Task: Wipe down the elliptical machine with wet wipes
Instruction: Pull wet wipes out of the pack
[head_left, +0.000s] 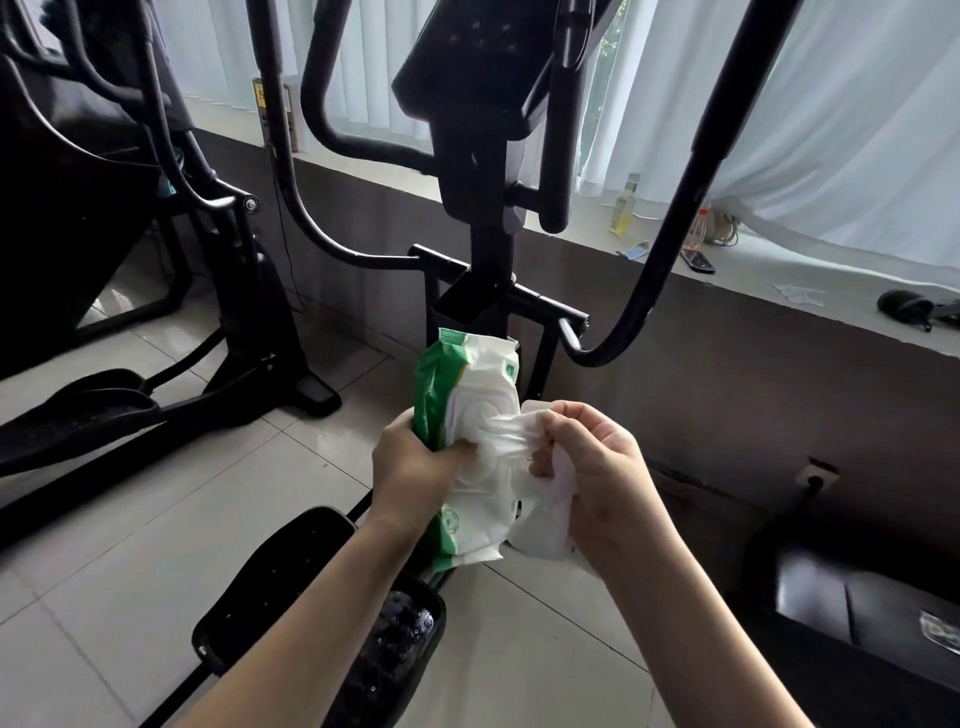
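Soft, limp wipe (511, 434): our right hand (597, 467) pinches it low centre of frame, while our left hand (415, 460) grips the crinkly pack (467, 379). We judge it light; hold it bunched.

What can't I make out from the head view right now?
Head view only:
Screen of elliptical console: backlit and dark, top cut off by the frame edge.
Print on wet wipes pack: too small; left hand covers its middle.
End of wipe: bunched inside right hand.
Label on sill bottle: too small.
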